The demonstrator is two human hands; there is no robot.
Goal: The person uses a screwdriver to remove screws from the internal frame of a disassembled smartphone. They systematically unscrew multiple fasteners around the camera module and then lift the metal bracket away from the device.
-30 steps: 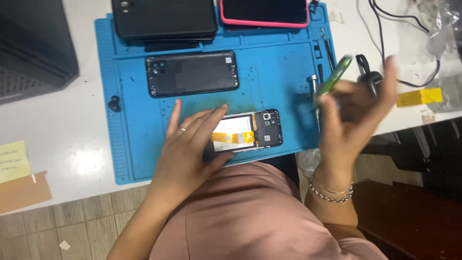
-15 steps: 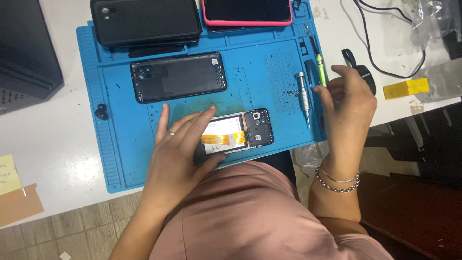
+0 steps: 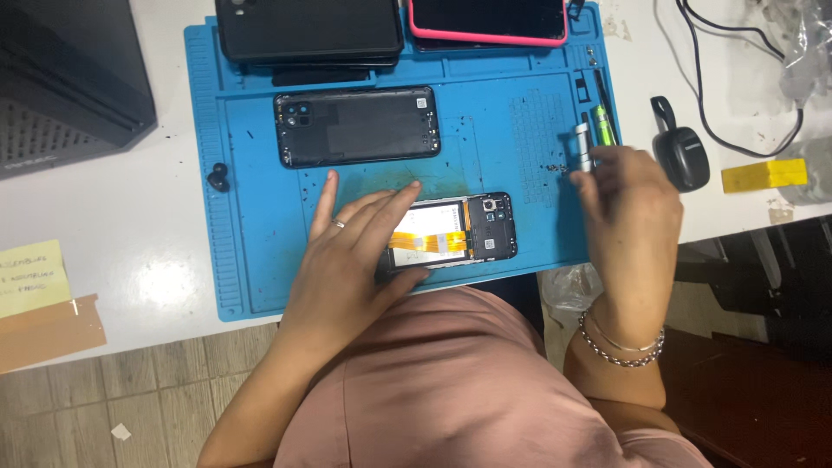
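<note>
the left hand (image 3: 351,251) lies flat over the opened phone (image 3: 455,230), fingers spread and released, pinning its left end to the blue repair mat (image 3: 251,243) near the mat's front edge; nothing is gripped, it just presses down. the phone's back is off, showing an orange flex cable and a dark camera block at its right end. it looks light and thin, and with the innards exposed it is probably fragile, so the safe hold is on the outer frame edges, never on the cable. over at the mat's right side the right hand (image 3: 628,208), a beaded bracelet at the wrist, curls around the silver screwdriver (image 3: 583,146); the fingers seem to be closing on its shaft, though the palm hides how firm the grasp is. a green-handled tool (image 3: 603,126) lies just beside it. the slim metal driver is stiff and likely a bit slippery. farther back on the mat rests the removed black back cover (image 3: 357,126), and beyond it a black phone (image 3: 308,30) and a pink-cased phone (image 3: 488,22). a small black earbud case (image 3: 681,156) sits on the white desk (image 3: 113,225) right of the mat.
</note>
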